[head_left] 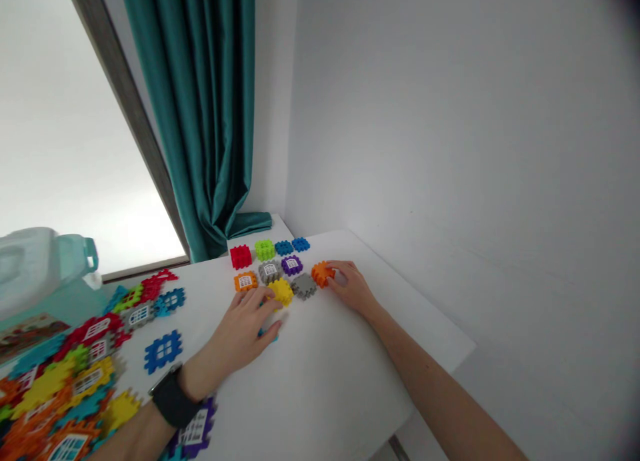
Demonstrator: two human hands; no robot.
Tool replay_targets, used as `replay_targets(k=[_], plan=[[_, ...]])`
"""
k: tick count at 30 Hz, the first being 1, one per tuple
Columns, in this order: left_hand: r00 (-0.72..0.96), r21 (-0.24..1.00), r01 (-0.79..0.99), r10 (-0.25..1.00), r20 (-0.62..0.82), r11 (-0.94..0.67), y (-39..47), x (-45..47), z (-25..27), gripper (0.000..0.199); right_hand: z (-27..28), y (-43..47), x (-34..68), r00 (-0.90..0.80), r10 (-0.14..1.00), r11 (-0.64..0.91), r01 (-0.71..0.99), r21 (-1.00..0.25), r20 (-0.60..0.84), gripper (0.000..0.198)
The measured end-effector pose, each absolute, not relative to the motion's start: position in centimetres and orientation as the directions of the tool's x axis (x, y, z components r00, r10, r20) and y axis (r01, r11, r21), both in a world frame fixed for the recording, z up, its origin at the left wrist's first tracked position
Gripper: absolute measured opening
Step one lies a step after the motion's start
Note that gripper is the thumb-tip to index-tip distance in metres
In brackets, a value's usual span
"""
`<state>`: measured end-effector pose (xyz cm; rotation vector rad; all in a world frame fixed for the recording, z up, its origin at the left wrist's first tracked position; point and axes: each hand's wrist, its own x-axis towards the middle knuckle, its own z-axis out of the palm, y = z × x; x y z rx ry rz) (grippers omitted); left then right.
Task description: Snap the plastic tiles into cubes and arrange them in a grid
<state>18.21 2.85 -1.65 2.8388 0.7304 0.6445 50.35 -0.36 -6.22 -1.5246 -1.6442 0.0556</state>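
Note:
My right hand (354, 289) closes thumb and fingers around the edges of an orange interlocking tile (321, 273) at the right end of the sorted pieces. My left hand (246, 328), wearing a dark watch (175, 398), is open, its fingers apart and its fingertips beside a yellow tile (281, 292). A light blue piece (274, 337) shows partly under that hand, mostly hidden. Between the hands lies a grey tile (304, 286). Behind are an orange window tile (245, 281), a grey window tile (270, 271) and a purple window tile (291, 266).
Red (241, 256), lime green (265, 250) and blue tiles (284, 248) form the back row on the white table (320, 388). A mixed heap (60, 388) of tiles covers the left side. A blue window tile (163, 351) lies apart. A pale teal container (45, 268) stands behind the heap.

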Motion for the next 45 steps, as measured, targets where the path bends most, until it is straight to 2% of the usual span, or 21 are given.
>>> replay_targets(k=[21, 28, 32, 37, 45], plan=[[0.816, 0.242, 0.413, 0.475, 0.331, -0.878, 2.7, 18.3, -1.4, 0.022, -6.6, -0.8, 50.2, 0.098, 0.787, 0.253, 0.849, -0.464, 0.609, 0.021], [0.817, 0.252, 0.415, 0.480, 0.321, -0.874, 2.3, 18.0, -0.4, 0.020, -5.4, -2.3, 47.8, -0.115, 0.710, 0.382, 0.891, -0.244, 0.695, 0.027], [0.810, 0.249, 0.426, 0.489, 0.323, -0.870, 1.9, 17.3, 0.1, 0.020, -4.2, -2.8, 45.1, -0.207, 0.684, 0.444, 0.879, -0.173, 0.700, 0.028], [0.793, 0.238, 0.483, 0.536, 0.288, -0.843, 1.8, 15.3, 0.4, 0.019, -2.9, -3.0, 41.1, -0.299, 0.671, 0.525, 0.838, -0.150, 0.679, 0.028], [0.753, 0.162, 0.582, 0.603, 0.264, -0.797, 1.6, 9.5, 1.2, 0.019, -1.5, -1.8, 35.5, -0.358, 0.664, 0.600, 0.779, -0.182, 0.656, 0.025]])
